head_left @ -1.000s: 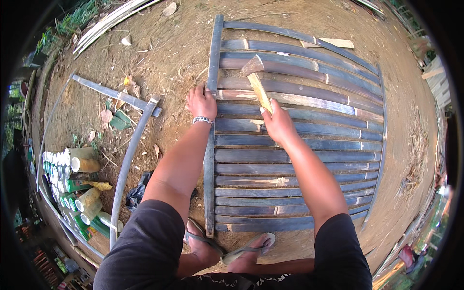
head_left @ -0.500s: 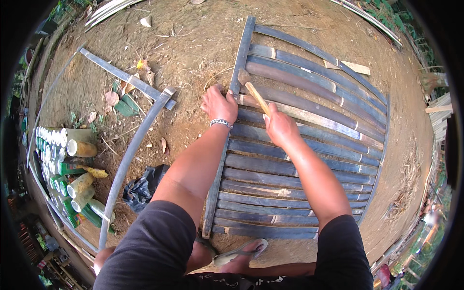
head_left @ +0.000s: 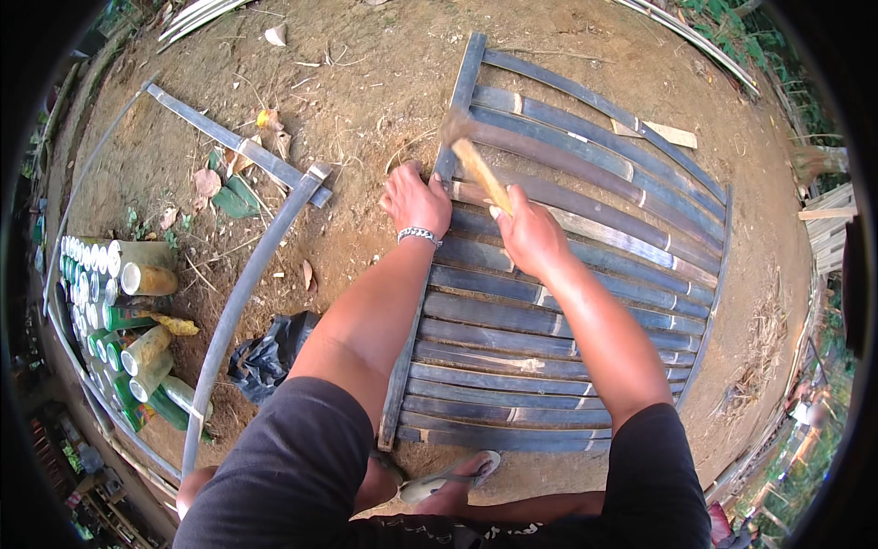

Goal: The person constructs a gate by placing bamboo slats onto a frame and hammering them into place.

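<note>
A panel of dark bamboo slats point(head_left: 498, 329) lies on the ground, its slats side by side across a long rail point(head_left: 465, 78) on the left edge. My right hand point(head_left: 530, 229) grips the wooden handle of a hammer point(head_left: 482, 177). The hammer's head, smeared by motion, is over the left rail. Just below it, my left hand point(head_left: 416, 197) is at the rail with fingers bent and pressed together. Whatever those fingers hold, if anything, is hidden. A chain bracelet circles the left wrist.
Left of me, a bamboo frame point(head_left: 240, 284) lies beside several bottles and jars point(head_left: 144, 279). A crumpled black plastic bag point(head_left: 271, 352) is near my left arm. Dry leaves point(head_left: 208, 182) are scattered on the dirt. A flat bamboo piece point(head_left: 672, 134) lies by the panel's far right. My sandalled foot point(head_left: 453, 480) is at the near edge.
The hammer's head has risen slightly and blurred, with its handle tilted more upright. My left hand stays at the rail. The whole view has shifted slightly.
</note>
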{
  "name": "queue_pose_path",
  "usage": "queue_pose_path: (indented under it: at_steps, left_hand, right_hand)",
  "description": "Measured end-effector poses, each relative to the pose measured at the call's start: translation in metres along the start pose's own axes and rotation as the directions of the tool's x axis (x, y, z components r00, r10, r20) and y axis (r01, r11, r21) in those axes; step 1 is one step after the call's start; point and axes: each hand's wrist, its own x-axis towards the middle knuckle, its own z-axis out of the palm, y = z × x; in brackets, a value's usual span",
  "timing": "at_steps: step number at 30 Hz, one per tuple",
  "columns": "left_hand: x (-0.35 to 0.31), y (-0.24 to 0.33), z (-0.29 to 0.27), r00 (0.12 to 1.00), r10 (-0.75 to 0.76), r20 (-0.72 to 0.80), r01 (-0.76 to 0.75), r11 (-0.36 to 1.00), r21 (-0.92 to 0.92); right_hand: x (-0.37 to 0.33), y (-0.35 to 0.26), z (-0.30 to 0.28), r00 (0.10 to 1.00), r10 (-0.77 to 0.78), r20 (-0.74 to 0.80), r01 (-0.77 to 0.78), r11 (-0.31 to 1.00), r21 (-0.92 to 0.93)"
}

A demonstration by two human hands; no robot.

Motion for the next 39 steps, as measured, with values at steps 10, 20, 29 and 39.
queue_pose_path:
  at_steps: [10, 20, 29, 39]
  left_hand:
    - [-0.01, -0.002, 0.002, 0.999, 0.05, -0.02, -0.049, 0.999, 0.017]
    - [-0.007, 0.001, 0.004, 0.997, 0.075, -0.029, -0.075, 0.997, 0.003]
    - [-0.004, 0.001, 0.003, 0.997, 0.062, -0.041, -0.064, 0.997, -0.04]
    - [-0.042, -0.021, -0.067, 0.973, 0.226, -0.044, -0.229, 0.97, -0.08]
  right_hand:
    - [-0.004, 0.011, 0.017, 0.996, 0.072, 0.046, -0.066, 0.992, -0.104]
    - [0.003, 0.018, 0.028, 0.989, 0.103, 0.105, -0.094, 0.991, -0.092]
    - [-0.146, 0.088, -0.001, 0.949, 0.266, -0.169, -0.235, 0.955, 0.182]
    - [-0.411, 0.148, -0.014, 0.714, 0.696, 0.078, -0.7, 0.705, 0.117]
